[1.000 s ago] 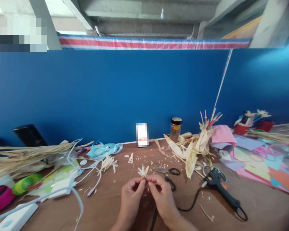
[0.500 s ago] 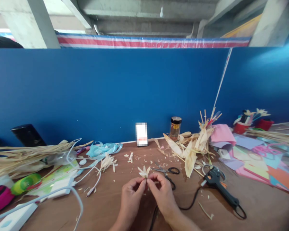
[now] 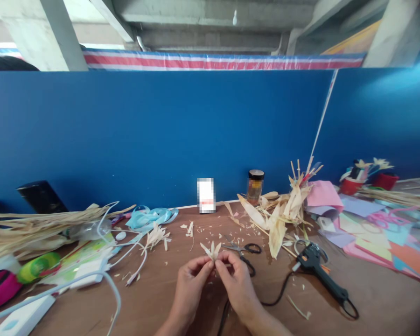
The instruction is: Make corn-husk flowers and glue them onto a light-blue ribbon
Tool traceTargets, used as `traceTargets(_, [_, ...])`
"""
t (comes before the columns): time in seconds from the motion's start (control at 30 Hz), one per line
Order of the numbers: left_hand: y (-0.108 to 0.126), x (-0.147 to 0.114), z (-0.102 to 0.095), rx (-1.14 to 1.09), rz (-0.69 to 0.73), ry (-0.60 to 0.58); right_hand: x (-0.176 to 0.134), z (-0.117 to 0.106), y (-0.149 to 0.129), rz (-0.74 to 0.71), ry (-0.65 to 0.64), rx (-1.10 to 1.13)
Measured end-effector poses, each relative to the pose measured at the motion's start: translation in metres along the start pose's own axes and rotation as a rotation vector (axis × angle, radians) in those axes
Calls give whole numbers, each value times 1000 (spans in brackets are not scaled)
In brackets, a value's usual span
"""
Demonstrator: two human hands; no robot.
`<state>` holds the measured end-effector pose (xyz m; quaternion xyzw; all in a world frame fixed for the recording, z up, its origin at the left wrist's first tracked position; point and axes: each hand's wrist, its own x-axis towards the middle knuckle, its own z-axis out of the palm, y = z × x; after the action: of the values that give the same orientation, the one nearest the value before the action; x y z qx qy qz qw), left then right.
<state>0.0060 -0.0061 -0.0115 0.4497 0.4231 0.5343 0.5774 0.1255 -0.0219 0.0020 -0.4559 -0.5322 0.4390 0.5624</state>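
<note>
And here it is, right in the middle: a small pale flower (image 3: pixel 212 251) of pointed petals, held up over the brown table (image 3: pixel 154 298), petals fanned upward and away from the person! The left hand (image 3: pixel 191 285) has its base pinched between thumb and fingers, and the right hand (image 3: pixel 234 280) matches it from the other side, thumbs nearly meeting, both grips closed on that one little piece. Just beyond the right fingers lie the scissors (image 3: pixel 241 251), dark-handled, flat on the wood, with pale scraps (image 3: pixel 210 230) scattered all around. Out to the right, the black glue gun (image 3: pixel 317 268) rests on its side, its dark cord (image 3: pixel 280 296) curling back towards the right wrist. Behind that, a heap of dried husks (image 3: pixel 278 228) sprawls near a dark-lidded jar (image 3: pixel 255 190), and further right comes a burst of coloured paper (image 3: pixel 374 240)! Swing over to the left: a tuft of cut strips (image 3: pixel 156 237), a tangle of light blue ribbon (image 3: pixel 150 218), then white cables (image 3: pixel 144 256) looping in front of long dried stalks (image 3: pixel 38 227). And across the back of it all stands the broad blue partition (image 3: pixel 161 130), a pixelated white rectangle (image 3: pixel 206 195) upright before it
</note>
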Motion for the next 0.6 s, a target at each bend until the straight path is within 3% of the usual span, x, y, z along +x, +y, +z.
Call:
traceTargets(0.33, [8,-4,4,-105,-36,-67,-1,-3,-7,-58,-13,-99])
traceTargets(0.6, [11,-5,4,-77,-55,-9,-2,-3,-9,-61,-10,-109])
